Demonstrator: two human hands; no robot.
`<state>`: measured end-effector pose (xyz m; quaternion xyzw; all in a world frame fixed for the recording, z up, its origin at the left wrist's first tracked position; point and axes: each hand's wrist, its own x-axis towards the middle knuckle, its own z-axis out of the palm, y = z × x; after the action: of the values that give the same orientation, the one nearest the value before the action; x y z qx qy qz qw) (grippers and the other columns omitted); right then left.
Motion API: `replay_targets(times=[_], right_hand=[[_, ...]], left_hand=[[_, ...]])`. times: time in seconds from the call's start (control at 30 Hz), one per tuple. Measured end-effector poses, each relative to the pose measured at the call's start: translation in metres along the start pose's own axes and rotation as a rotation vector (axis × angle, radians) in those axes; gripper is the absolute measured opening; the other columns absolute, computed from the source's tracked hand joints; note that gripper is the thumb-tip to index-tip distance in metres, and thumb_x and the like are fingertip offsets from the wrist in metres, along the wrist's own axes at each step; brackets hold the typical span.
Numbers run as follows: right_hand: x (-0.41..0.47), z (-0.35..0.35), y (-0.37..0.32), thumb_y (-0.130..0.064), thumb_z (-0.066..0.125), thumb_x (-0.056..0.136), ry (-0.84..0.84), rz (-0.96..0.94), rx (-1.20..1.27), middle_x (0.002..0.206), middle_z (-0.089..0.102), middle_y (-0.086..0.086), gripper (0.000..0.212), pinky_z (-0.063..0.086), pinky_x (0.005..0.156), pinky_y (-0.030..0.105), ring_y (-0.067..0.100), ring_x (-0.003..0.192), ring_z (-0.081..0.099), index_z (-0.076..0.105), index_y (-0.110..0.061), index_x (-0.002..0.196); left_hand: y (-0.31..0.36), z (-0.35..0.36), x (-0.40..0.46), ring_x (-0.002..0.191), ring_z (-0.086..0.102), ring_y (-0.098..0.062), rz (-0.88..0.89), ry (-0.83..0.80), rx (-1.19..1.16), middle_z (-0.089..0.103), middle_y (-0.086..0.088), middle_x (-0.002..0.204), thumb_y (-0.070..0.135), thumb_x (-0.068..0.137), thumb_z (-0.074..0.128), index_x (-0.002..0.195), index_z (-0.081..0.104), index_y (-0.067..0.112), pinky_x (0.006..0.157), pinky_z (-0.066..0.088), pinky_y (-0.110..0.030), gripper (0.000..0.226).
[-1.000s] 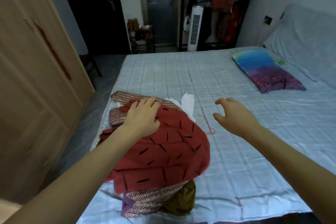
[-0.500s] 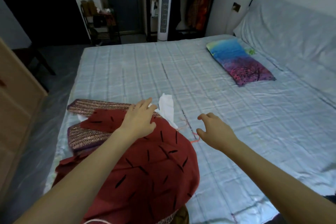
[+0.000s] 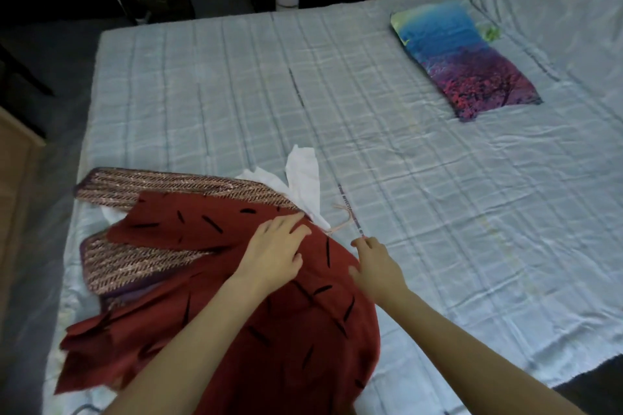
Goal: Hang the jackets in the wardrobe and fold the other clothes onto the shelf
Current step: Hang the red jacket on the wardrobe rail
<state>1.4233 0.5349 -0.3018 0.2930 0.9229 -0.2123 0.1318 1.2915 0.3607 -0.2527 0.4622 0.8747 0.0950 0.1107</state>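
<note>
Red cloth with short black dashes, the red garment, lies heaped on the bed directly under both hands; the left hand rests flat on its upper part with fingers straight and spread, pressing rather than gripping; the right hand sits at the garment's right edge, fingers loosely bent, and whether it has pinched the hem or merely touches it I cannot tell. A second ago the right hand hovered clear over the bare sheet, well right of the pile; it has since come in to the cloth, while the left has kept its place on top; the view has also tipped down closer over the pile. To my mind that marks the start of handling this piece, either lifting or spreading it for folding; no fold is made yet. Beyond the left hand a woven striped garment pokes out from under the red one, and a white cloth lies just past the fingertips; a thin pinkish string trails between the two hands.
</note>
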Motion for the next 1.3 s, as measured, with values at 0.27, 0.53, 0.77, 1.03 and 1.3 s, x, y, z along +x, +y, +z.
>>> replay_targets(times=[0.27,0.53,0.77,1.03,1.3], right_hand=[[0.046,0.072,0.034,-0.030,0.059,0.086,-0.188,0.176,-0.022,0.126,0.046,0.007,0.050,0.047,0.086,0.041,0.027,0.117,0.048,0.039,-0.016,0.129],[0.039,0.137,0.046,-0.037,0.063,0.085,-0.295,0.352,-0.007,0.129,0.045,0.005,0.049,0.047,0.089,0.042,0.025,0.124,0.043,0.042,-0.017,0.124],[0.033,0.150,0.041,-0.053,0.070,0.077,-0.208,0.666,0.031,0.124,0.034,0.008,0.065,0.052,0.082,0.047,0.025,0.120,0.036,0.036,-0.017,0.119],[0.036,0.161,0.060,-0.028,0.080,0.074,-0.182,0.771,0.431,0.126,0.047,0.019,0.083,0.043,0.095,0.050,0.038,0.121,0.047,0.024,-0.008,0.131],[0.016,0.137,0.068,-0.023,0.066,0.085,-0.025,0.532,0.531,0.093,0.063,0.015,0.024,0.048,0.074,0.040,0.033,0.090,0.061,0.051,-0.005,0.090]], left_hand=[[-0.025,0.026,0.035,0.117,0.057,-0.022,-0.059,-0.008,0.013,0.057,0.000,0.133,0.022,0.064,0.075,0.111,0.065,0.026,0.094,0.048,-0.039,0.049],[-0.012,0.049,0.044,0.114,0.058,-0.021,-0.050,-0.024,0.013,0.059,0.001,0.130,0.023,0.062,0.077,0.109,0.066,0.026,0.092,0.049,-0.038,0.049],[-0.004,0.055,0.047,0.116,0.056,-0.021,-0.055,-0.051,0.048,0.056,0.002,0.132,0.025,0.065,0.073,0.110,0.065,0.027,0.091,0.048,-0.038,0.046],[0.004,0.061,0.050,0.118,0.055,-0.021,-0.037,-0.074,0.063,0.055,0.001,0.133,0.025,0.068,0.071,0.108,0.065,0.026,0.092,0.047,-0.039,0.041],[0.017,0.066,0.069,0.124,0.045,-0.019,-0.022,-0.164,0.099,0.044,0.006,0.140,0.024,0.087,0.056,0.133,0.049,0.025,0.098,0.038,-0.034,0.046]])
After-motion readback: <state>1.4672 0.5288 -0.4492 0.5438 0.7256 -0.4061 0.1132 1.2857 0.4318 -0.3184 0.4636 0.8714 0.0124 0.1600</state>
